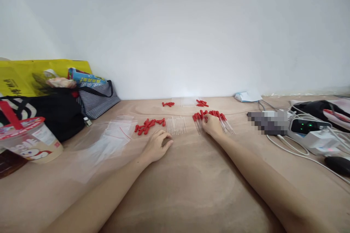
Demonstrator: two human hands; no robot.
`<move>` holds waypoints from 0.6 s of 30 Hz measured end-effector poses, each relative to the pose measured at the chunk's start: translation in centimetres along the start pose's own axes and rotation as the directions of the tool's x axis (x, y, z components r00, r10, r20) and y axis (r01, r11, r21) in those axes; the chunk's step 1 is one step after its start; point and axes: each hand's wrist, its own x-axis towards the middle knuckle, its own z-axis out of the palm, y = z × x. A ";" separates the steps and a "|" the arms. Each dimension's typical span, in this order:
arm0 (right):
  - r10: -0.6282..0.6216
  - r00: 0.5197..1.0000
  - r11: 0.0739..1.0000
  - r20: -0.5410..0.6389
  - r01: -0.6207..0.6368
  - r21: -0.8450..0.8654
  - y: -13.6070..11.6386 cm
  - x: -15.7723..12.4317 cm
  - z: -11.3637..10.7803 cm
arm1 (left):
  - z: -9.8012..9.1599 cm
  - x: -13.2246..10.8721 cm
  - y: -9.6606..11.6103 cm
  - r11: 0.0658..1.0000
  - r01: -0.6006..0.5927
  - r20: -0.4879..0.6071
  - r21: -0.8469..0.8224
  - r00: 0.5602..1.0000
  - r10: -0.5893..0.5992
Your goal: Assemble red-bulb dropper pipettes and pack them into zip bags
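Note:
My right hand (212, 123) is closed, its fingertips pinched at the red ends in a row of glass droppers (224, 125). These are thin clear tubes with red rubber bulbs, lying side by side; the hand hides part of the row. My left hand (159, 146) rests on the table with fingers loosely bent and apart, nothing in it. Just beyond it lies a loose pile of red rubber bulbs (146, 125). Bare glass tubes (175, 125) lie in a neat row between the two hands.
Farther back are a clear plastic bag (184, 102) of tubes and small groups of red bulbs (201, 102). Zip bags (115, 134) lie left, near a drink cup (32, 140) and a striped bag (97, 98). A power strip (314, 142) with cables stands right.

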 end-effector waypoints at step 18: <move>0.086 0.979 0.993 0.187 -0.068 -0.102 -6.6 -1.4 0.0 | 1.3 4.2 -3.3 0.868 0.388 -0.344 0.310 0.897 -0.279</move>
